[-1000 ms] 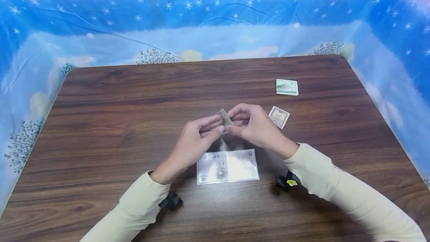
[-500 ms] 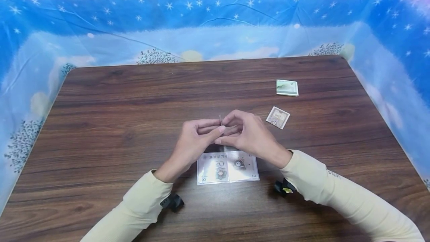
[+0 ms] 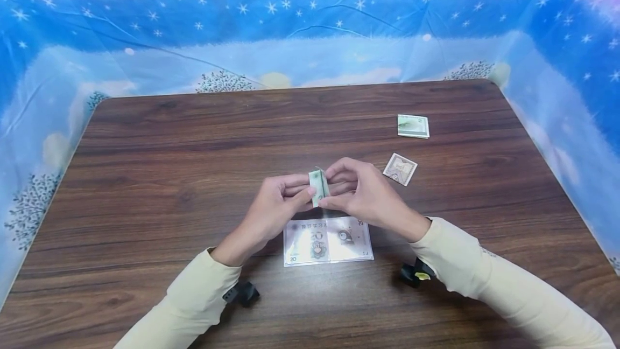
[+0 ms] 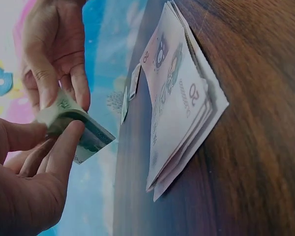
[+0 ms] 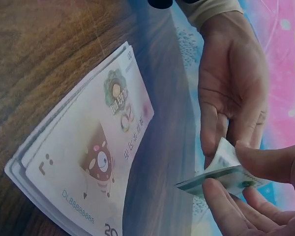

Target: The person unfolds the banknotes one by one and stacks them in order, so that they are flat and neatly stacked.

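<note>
A folded green play banknote [image 3: 318, 187] is held up over the table between both hands. My left hand [image 3: 271, 206] pinches its left side, thumb in front and fingers behind. On the other side my right hand [image 3: 370, 190] pinches it too, thumb low and forefinger near the top. In the right wrist view the green note [image 5: 226, 178] is creased, with one flap standing up from the other. Just below the hands lies a stack of pinkish 20 notes [image 3: 305, 246], each with a crease across the middle; its layered edges show in the left wrist view.
To the right of the hands a folded brown note [image 3: 401, 169] lies on the brown wooden table [image 3: 169, 176]. Farther back is a folded green note [image 3: 413, 126]. A blue patterned cloth [image 3: 310, 31] surrounds the table's far and side edges.
The held note has turned from edge-on half a second ago, so its green face now shows to the head camera. Both hands stay in nearly the same place, with small finger shifts.
</note>
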Demonstrator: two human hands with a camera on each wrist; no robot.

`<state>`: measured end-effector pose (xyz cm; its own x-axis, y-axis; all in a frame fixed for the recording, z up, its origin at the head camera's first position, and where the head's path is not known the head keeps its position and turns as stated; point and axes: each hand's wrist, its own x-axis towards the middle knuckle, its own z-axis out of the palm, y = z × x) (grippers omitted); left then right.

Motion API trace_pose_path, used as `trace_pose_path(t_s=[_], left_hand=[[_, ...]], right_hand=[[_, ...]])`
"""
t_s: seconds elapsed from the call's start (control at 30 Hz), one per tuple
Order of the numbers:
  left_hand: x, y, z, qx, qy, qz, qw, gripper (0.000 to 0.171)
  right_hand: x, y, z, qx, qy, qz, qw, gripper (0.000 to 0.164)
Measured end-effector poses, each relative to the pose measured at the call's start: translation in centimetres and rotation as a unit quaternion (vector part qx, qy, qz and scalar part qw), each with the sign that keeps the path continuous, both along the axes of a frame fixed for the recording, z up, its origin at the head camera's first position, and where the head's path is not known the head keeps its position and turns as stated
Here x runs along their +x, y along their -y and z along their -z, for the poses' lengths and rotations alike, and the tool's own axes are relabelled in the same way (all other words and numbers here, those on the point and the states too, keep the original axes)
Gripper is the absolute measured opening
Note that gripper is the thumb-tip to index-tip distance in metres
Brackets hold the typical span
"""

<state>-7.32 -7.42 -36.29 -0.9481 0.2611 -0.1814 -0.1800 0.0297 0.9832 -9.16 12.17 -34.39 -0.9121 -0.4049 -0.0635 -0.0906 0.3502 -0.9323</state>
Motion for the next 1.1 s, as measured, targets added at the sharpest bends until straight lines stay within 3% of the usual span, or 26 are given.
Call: trace_pose_path(t_s=[0.2,0.57,0.93,1.1], left_hand=[[0.7,0.4,-0.2,-0.05,-0.007,-0.024,0.9984,0.032],[1.4,1.9,0.0,-0.091,-0.012,-0.07,0.9933,0.026],[1.2,2.5,0.7,-0.063,0.03,-0.076,0.9947,0.027],[1.2,2.8,0.7,-0.059,0.043,-0.038,0.9966,0.028]], right_hand=[[0.3,-0.9,0.2,-0.005,0.013,-0.001,1.0,0.035],[0.6,-2.8,0.4,-0.002,0.023,0.022,1.0,0.031],[0.5,-3.8,0.8,0.0,0.034,0.027,0.999,0.029],[0.6,-4.4,0.9,0.038,0.019,0.024,0.999,0.022]])
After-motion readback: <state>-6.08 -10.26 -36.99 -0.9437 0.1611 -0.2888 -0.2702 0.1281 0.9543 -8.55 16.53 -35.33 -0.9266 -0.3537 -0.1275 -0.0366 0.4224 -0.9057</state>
